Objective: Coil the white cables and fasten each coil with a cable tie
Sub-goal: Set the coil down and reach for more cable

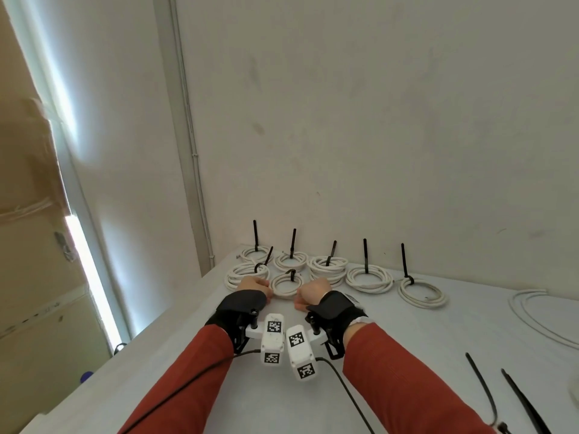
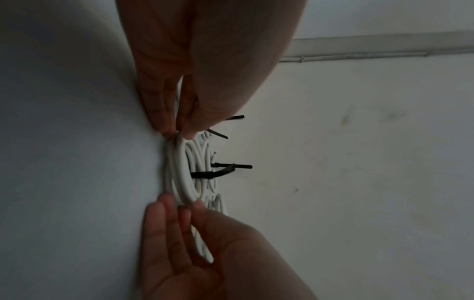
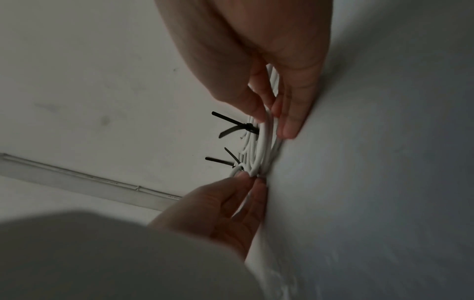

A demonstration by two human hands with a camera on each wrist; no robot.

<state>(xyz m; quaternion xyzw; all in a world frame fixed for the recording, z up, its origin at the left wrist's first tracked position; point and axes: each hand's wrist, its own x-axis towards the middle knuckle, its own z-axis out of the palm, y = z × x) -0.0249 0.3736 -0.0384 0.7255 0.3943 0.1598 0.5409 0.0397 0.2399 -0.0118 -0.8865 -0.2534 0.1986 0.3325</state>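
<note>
A small white cable coil (image 1: 286, 283) with a black tie (image 1: 293, 275) lies on the white table (image 1: 219, 386), in front of other coils. My left hand (image 1: 255, 285) pinches its left rim and my right hand (image 1: 313, 292) pinches its right rim. In the left wrist view the left hand (image 2: 177, 130) holds the coil (image 2: 179, 168) between thumb and fingers, with the right hand (image 2: 184, 205) on the opposite side. The right wrist view shows the right hand (image 3: 271, 119) and the left hand (image 3: 252, 178) pinching the coil (image 3: 266, 146) against the table.
Several tied coils (image 1: 369, 278) with upright black tie tails sit in rows near the wall. An uncoiled white cable (image 1: 532, 311) lies at the right. Two loose black ties (image 1: 482, 389) lie at the front right. The table's left edge (image 1: 175, 311) runs diagonally.
</note>
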